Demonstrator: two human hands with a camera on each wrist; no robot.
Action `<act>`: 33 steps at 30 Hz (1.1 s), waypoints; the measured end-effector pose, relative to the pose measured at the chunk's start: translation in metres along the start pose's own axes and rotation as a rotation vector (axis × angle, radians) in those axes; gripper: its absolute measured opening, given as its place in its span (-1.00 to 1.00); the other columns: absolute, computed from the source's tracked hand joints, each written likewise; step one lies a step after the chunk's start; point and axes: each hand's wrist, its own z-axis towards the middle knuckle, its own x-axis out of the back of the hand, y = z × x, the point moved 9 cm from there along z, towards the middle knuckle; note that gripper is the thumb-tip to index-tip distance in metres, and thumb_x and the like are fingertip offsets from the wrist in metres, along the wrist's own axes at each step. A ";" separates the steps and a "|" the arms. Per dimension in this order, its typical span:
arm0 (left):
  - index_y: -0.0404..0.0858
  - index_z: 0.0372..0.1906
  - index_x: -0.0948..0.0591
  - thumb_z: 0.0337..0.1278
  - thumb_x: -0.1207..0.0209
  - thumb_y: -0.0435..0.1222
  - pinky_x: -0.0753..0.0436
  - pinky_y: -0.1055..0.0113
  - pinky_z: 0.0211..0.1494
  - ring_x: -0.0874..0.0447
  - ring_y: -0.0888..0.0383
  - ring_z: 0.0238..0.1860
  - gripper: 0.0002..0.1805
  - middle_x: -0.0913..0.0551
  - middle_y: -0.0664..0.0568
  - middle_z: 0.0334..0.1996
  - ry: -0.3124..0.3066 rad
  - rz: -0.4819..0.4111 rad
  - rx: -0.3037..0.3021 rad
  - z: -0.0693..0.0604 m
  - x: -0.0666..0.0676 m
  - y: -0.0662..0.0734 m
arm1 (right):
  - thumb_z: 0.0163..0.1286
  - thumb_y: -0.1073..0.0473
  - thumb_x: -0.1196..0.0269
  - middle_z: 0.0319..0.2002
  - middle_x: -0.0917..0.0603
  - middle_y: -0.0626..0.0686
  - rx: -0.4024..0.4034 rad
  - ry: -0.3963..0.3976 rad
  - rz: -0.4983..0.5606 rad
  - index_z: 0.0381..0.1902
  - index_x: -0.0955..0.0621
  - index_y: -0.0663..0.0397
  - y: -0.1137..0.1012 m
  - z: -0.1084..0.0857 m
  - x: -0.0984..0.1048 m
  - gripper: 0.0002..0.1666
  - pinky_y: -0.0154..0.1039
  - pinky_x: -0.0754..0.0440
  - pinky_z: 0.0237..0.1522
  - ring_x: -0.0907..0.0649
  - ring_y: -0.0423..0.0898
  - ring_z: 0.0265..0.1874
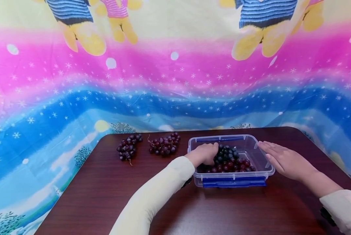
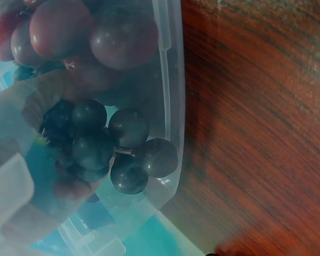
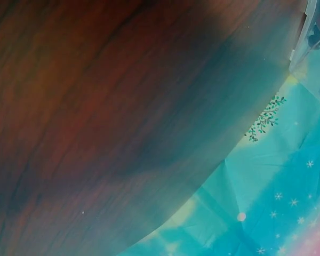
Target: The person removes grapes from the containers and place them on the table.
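Note:
A clear plastic storage box (image 1: 197, 175) with blue clip latches stands on the table in the head view. Reaching over its left side, my left hand (image 1: 206, 153) grips a bunch of dark blue-black grapes (image 1: 226, 153); its fingertips are partly hidden. The left wrist view shows these dark grapes (image 2: 129, 128) blurred through the box wall. Reddish grapes (image 1: 232, 165) lie in the box, nearer its front. At the box's right rim, the straight fingers of my right hand (image 1: 288, 161) rest against the corner. The right wrist view catches only a sliver of the box (image 3: 308, 32).
Left of the box, two bunches of purple-red grapes lie on the dark wooden table (image 1: 105, 192): a left bunch (image 1: 129, 147) and a right bunch (image 1: 164, 144). Behind the table's far edge hangs a printed cloth (image 1: 175, 81) with snowflakes and bears.

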 end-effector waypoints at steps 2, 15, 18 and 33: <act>-0.25 0.46 -0.18 0.20 -0.27 -0.17 -0.58 0.34 -0.02 -0.57 0.14 0.07 -0.20 -0.50 0.01 0.20 0.009 0.025 -0.003 -0.001 0.001 0.000 | 0.40 0.17 -0.16 0.24 -0.48 0.30 0.002 -0.001 0.000 0.33 -0.42 0.25 0.000 0.000 0.000 -0.42 -0.53 0.24 0.34 -0.05 -0.34 0.41; -0.25 0.42 -0.23 0.17 -0.30 -0.08 -0.54 0.43 0.06 -0.49 0.17 0.13 -0.21 -0.44 -0.01 0.22 0.070 0.197 -0.037 -0.003 0.008 0.007 | 0.40 0.15 -0.17 0.25 -0.47 0.29 -0.008 -0.013 -0.005 0.34 -0.42 0.25 0.001 0.000 -0.001 -0.41 -0.53 0.25 0.34 -0.13 -0.23 0.42; -0.25 0.42 -0.23 0.17 -0.30 -0.08 -0.51 0.42 0.12 -0.47 0.18 0.18 -0.20 -0.44 -0.01 0.23 0.086 0.197 -0.041 -0.004 0.010 0.008 | 0.41 0.15 -0.16 0.25 -0.47 0.29 -0.008 -0.015 -0.008 0.34 -0.41 0.24 0.001 0.000 -0.001 -0.41 -0.53 0.25 0.34 -0.17 -0.17 0.43; -0.20 0.38 -0.26 0.22 -0.27 -0.13 -0.55 0.40 0.05 -0.50 0.18 0.15 -0.30 -0.49 0.05 0.18 0.118 0.178 -0.052 -0.009 0.016 0.009 | 0.41 0.14 -0.16 0.23 -0.49 0.30 -0.001 -0.005 -0.015 0.32 -0.43 0.25 -0.001 0.000 0.001 -0.43 -0.53 0.25 0.34 -0.12 -0.24 0.42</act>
